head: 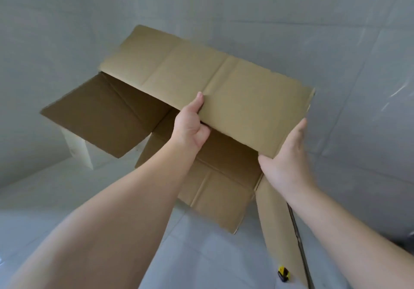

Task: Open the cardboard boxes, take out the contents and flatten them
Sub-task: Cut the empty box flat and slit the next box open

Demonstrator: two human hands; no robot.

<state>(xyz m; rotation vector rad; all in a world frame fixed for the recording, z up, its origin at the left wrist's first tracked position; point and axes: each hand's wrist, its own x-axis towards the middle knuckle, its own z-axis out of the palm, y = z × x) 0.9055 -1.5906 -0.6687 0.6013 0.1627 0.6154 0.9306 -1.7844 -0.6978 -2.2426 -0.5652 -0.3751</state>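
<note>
I hold a brown cardboard box (201, 73) up in the air in front of me, unfolded with its flaps spread out. My left hand (192, 125) grips the near edge of the wide upper panel, thumb on top and fingers curled underneath. My right hand (289, 152) holds the panel's right near corner, fingers straight along the edge and thumb under the corner. A dark flap (105, 116) hangs out to the left, and further flaps (215, 190) droop below my hands. No contents show in the box.
Pale grey tiled floor and wall surround me. A white block (80, 150) stands at the left behind the flap. A yellow and black utility knife (283, 273) lies on the floor at the bottom, beside a thin dark strip (299, 244).
</note>
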